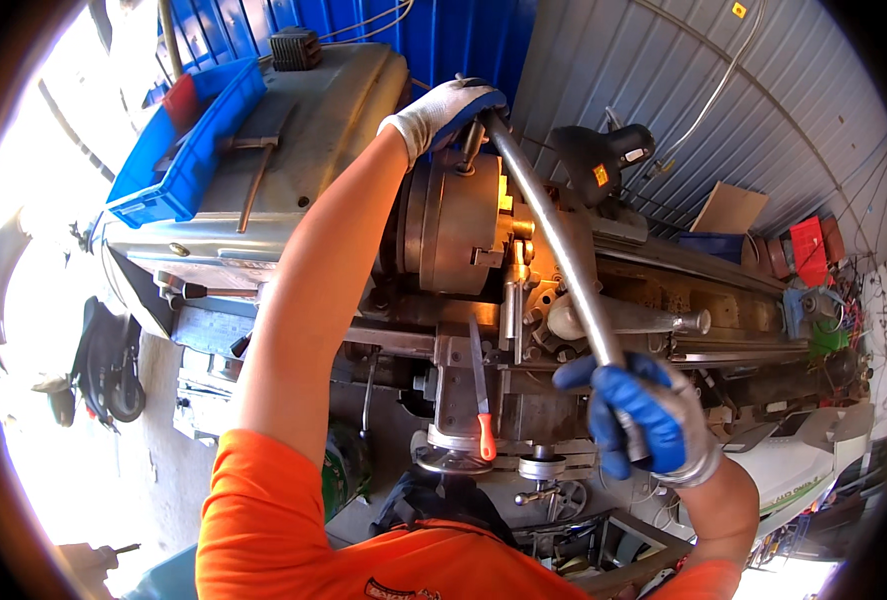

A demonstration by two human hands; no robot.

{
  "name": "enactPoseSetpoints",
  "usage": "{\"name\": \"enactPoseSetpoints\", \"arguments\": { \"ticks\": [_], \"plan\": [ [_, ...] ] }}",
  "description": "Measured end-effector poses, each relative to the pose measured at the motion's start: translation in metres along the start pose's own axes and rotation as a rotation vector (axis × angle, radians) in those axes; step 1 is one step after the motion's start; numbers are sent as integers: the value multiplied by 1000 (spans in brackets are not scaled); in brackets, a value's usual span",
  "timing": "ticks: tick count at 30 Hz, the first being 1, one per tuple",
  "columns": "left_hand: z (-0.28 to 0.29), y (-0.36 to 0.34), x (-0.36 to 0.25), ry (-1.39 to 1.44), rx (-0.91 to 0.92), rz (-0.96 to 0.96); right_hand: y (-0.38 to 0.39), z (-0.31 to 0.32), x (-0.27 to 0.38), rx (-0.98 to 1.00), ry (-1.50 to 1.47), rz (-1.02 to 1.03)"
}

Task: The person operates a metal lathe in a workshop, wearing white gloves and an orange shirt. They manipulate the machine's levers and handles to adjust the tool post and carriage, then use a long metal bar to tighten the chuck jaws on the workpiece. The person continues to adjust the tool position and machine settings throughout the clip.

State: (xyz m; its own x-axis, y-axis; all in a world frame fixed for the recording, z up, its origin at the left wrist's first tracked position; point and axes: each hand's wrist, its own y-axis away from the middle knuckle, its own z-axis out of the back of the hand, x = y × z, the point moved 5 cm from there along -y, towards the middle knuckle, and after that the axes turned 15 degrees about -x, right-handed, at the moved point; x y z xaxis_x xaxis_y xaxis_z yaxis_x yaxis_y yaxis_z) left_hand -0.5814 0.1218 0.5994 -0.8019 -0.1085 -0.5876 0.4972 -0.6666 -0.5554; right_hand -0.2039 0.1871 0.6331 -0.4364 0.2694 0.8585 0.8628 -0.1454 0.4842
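Grey wall (763, 120) behind, two hands (448, 108) (653, 415) on one bar (555, 232).

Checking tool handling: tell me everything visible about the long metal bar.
The long metal bar is straight, round and silver-grey, looks like smooth steel, with bright glare along it. It slants from upper left to lower right in front of the lathe chuck. The gloved right hand wraps its lower part; the gloved left hand is at its upper end, hiding how that end sits.
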Motion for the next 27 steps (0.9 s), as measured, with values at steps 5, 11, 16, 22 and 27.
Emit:
{"name": "enactPoseSetpoints", "arguments": {
  "ticks": [5, 11, 16, 22, 27],
  "plan": [
    [1, -1, 18, 360, 45, 232, -4, -33, -1, 55, -26, 69],
    [-9, 23, 1, 815, -84, 838, -3, -55, -33, -7, -221, -112],
    [1, 15, 8, 429, 80, 562, -10, -92, -80, -45, -379, -193],
    [-14, -6, 8, -18, 189, 162, -41, -162, -82, 0, -273, 525],
    [-19, -9, 23, -101, 291, 369, -36, -179, -77, 68, -618, -73]
  ]
}}
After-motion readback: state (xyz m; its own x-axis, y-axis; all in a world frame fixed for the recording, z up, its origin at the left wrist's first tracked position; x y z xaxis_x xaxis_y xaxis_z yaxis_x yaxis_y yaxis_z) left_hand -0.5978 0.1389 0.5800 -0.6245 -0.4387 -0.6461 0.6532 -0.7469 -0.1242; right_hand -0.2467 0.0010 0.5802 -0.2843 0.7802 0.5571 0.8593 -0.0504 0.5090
